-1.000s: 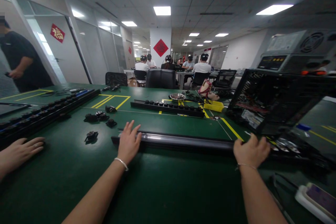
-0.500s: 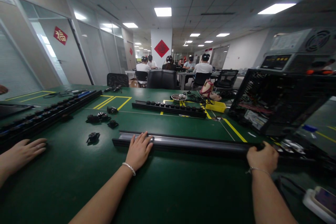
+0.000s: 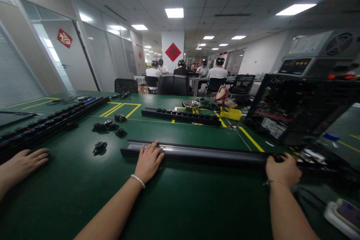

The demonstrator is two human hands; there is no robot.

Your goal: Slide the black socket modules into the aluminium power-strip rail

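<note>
Steadying, by the look of it, a long black rail (image 3: 208,155) lying on the green tabletop (image 3: 202,198), nearly in line with the far edge. Laying the left hand (image 3: 149,162) over its left part with fingers slightly apart, not clamped. Curling the right hand (image 3: 283,170) at its right end; hard to tell whether gripping the rail. Probably a holding-in-place step; calling next for even pressure at both ends, clear of the loose black parts (image 3: 100,147) to the left. Toward the far edge, a shorter rail (image 3: 181,117) and a metal bowl (image 3: 191,104). Toward the right edge, a computer case (image 3: 298,110). At left, another person's hand (image 3: 25,162).
</note>
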